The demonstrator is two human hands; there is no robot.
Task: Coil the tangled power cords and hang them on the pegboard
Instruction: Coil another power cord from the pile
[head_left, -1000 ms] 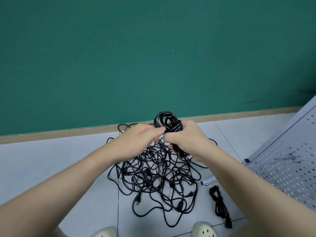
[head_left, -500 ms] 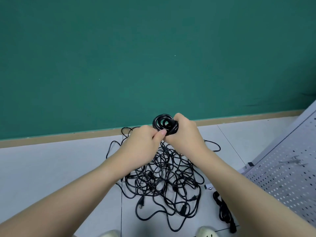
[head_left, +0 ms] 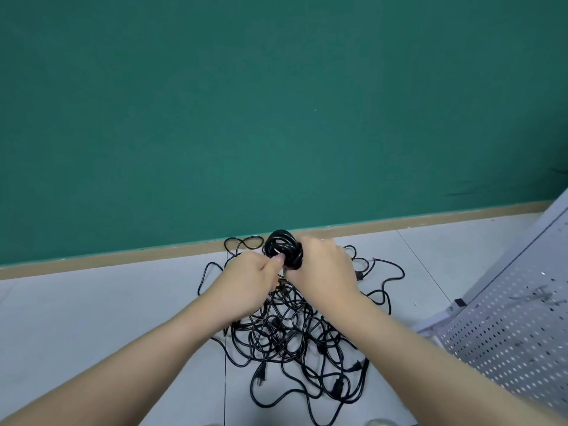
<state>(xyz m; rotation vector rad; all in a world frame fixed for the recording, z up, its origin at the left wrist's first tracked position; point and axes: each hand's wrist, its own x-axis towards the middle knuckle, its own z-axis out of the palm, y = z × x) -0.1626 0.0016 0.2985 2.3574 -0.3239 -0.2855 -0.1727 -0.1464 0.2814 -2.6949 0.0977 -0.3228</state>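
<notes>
one green wall fills the upper part of the view, closed at its foot by one tan baseboard strip. one pale tiled floor runs below it, with dark joint lines visible between tiles. one white pegboard, perforated in regular rows, stands tilted at the right edge; a few thin metal hooks sit on its face, too small to count.

one tangle of black power cords lies on the floor at centre, near the baseboard and well apart from the pegboard. the number of separate cords in it cannot be determined; at least three plug ends show along its near edge, one of them a pronged plug. loose loops spread outward to the left, rear and right.

one coiled cord is held above the far side of the tangle. it is black, wound into a compact round bundle of several turns, with further turns crossing its middle.

two bare hands meet at this coil. the right hand grasps the coil, fingers wrapped round its right side. the left hand is curled, thumb and fingertip pinching the cord at the coil's near left edge.
</notes>
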